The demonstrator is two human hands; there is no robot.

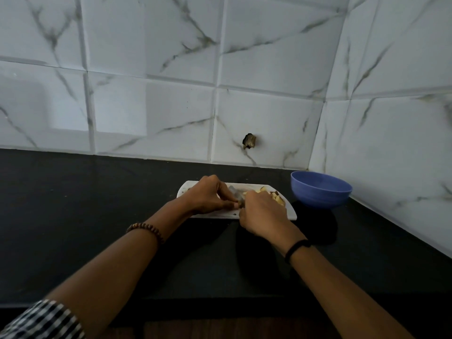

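Fingers round small dark chunk

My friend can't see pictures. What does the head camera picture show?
Two hands work over a white cutting board on a black counter: the left hand pinches a small dark food piece while the right hand curls around what looks like a knife. Pale cut chunks lie on the board, and a blue bowl stands to its right.

Counter looks like dark matt stone, wall tiles are smooth white marble-look with a soft sheen. White board and blue bowl both look like smooth plastic, bracelet is wooden beads, sleeve is checked cloth.
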